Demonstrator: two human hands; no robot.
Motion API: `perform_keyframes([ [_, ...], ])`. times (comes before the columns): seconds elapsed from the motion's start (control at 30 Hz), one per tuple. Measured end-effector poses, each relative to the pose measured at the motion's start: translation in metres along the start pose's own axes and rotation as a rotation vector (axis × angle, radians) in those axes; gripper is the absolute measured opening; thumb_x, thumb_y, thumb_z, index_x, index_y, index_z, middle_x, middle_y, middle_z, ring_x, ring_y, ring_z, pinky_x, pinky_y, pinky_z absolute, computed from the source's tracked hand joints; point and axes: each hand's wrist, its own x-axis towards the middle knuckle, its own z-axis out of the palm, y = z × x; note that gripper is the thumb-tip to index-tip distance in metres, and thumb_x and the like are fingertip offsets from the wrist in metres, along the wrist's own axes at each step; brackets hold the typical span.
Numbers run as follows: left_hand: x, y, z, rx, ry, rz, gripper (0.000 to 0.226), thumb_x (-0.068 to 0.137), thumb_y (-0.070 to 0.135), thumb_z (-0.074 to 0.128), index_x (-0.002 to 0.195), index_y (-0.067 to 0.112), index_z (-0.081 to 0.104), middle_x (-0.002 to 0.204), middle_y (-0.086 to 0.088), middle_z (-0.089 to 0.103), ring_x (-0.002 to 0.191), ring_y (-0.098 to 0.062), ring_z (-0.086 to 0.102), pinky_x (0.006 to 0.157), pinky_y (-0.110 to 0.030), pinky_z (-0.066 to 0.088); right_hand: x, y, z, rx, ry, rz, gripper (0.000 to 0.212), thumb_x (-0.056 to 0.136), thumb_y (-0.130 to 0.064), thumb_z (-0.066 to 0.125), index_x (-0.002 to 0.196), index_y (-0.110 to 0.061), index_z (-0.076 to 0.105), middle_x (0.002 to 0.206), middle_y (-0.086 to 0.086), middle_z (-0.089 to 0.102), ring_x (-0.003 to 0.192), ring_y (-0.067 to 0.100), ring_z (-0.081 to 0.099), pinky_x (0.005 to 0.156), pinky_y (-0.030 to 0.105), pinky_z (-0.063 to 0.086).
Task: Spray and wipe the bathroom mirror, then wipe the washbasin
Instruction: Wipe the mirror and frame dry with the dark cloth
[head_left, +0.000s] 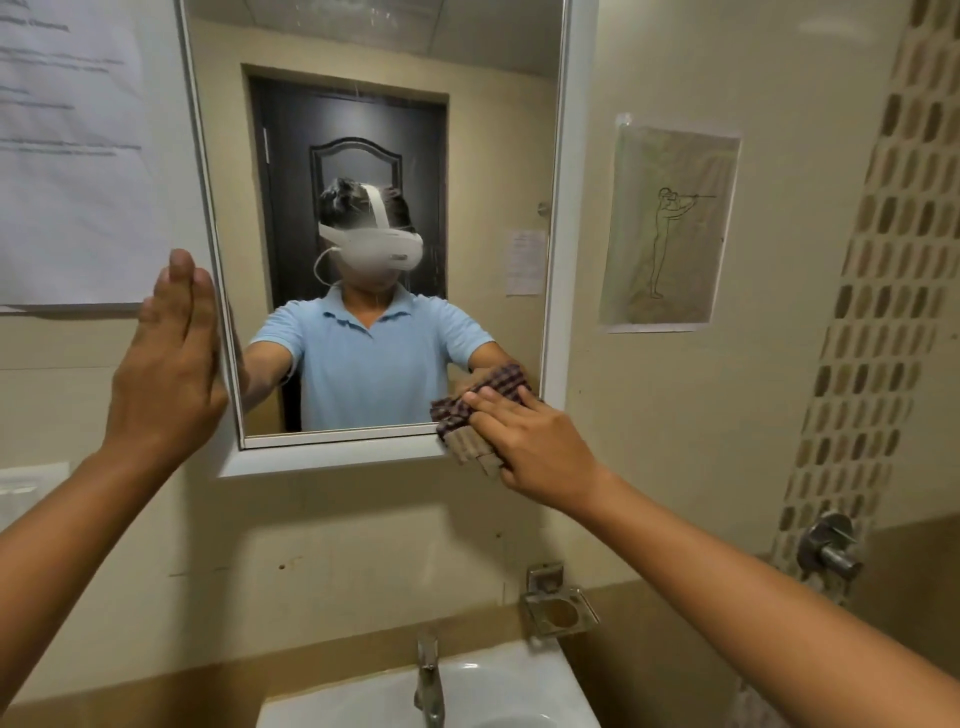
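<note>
A white-framed mirror (498, 156) hangs on the wall above a white washbasin (509, 691) with a steel tap (428, 675). My right hand (535, 441) presses a checked brown cloth (470, 421) flat against the mirror's lower right corner, fingers straight over the cloth. My left hand (166, 364) lies flat with straight fingers against the mirror's left frame edge. Faint streaks show on the glass near the top. No spray bottle is in view.
A steel soap dish (558, 613) is fixed to the wall right of the tap. A wall valve (831, 545) juts out at the right by a mosaic tile strip. Paper sheets are taped to the wall: a drawing (670, 228) right of the mirror, a printed notice (72, 156) left of it.
</note>
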Motion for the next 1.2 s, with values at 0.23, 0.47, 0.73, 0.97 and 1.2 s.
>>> perform_keyframes([
  [0.23, -0.002, 0.007, -0.008, 0.014, -0.027, 0.001, 0.073, 0.092, 0.032, 0.022, 0.157, 0.009, 0.0, 0.165, -0.009, -0.007, 0.153, -0.023, -0.004, 0.124, -0.043, 0.012, -0.023, 0.009, -0.017, 0.063, 0.133, 0.376, 0.034, 0.076, -0.029, 0.037, 0.093, -0.016, 0.063, 0.079, 0.003, 0.067, 0.07, 0.032, 0.062, 0.047, 0.031, 0.038],
  [0.47, -0.002, 0.01, -0.013, 0.0, -0.037, 0.005, 0.072, 0.094, 0.022, 0.034, 0.157, 0.008, 0.0, 0.165, -0.012, -0.004, 0.152, -0.026, -0.001, 0.121, -0.049, 0.021, 0.014, -0.002, -0.024, 0.181, 0.08, 0.583, 0.041, 0.085, -0.014, 0.051, 0.125, -0.017, 0.059, 0.099, 0.013, 0.07, 0.087, 0.039, 0.061, 0.075, 0.04, 0.043],
  [0.73, -0.003, 0.005, -0.01, -0.046, -0.04, 0.018, 0.072, 0.098, 0.016, 0.042, 0.157, 0.007, 0.002, 0.165, -0.013, -0.002, 0.153, -0.026, 0.0, 0.122, -0.046, 0.018, 0.077, -0.14, 0.018, 0.256, 0.295, 0.268, 0.023, 0.072, -0.013, 0.06, 0.095, -0.011, 0.064, 0.093, 0.011, 0.062, 0.084, 0.034, 0.057, 0.066, 0.04, 0.044],
  [0.97, -0.007, -0.006, -0.01, -0.035, -0.04, 0.081, 0.077, 0.093, -0.002, 0.045, 0.156, 0.006, 0.002, 0.165, -0.013, -0.005, 0.153, -0.024, -0.003, 0.123, -0.047, 0.013, 0.09, -0.171, 0.06, 0.044, 0.408, -0.074, 0.015, 0.098, -0.01, 0.049, 0.099, -0.016, 0.062, 0.108, 0.011, 0.062, 0.093, 0.031, 0.055, 0.073, 0.043, 0.041],
  [1.2, -0.01, 0.002, -0.004, -0.059, -0.003, 0.028, 0.069, 0.096, 0.015, 0.031, 0.157, 0.009, -0.002, 0.165, -0.011, -0.006, 0.153, -0.022, -0.003, 0.124, -0.045, 0.012, 0.023, -0.089, 0.061, -0.05, 0.305, -0.136, 0.008, 0.094, -0.012, 0.055, 0.088, -0.017, 0.058, 0.097, 0.007, 0.061, 0.082, 0.03, 0.055, 0.065, 0.04, 0.04],
])
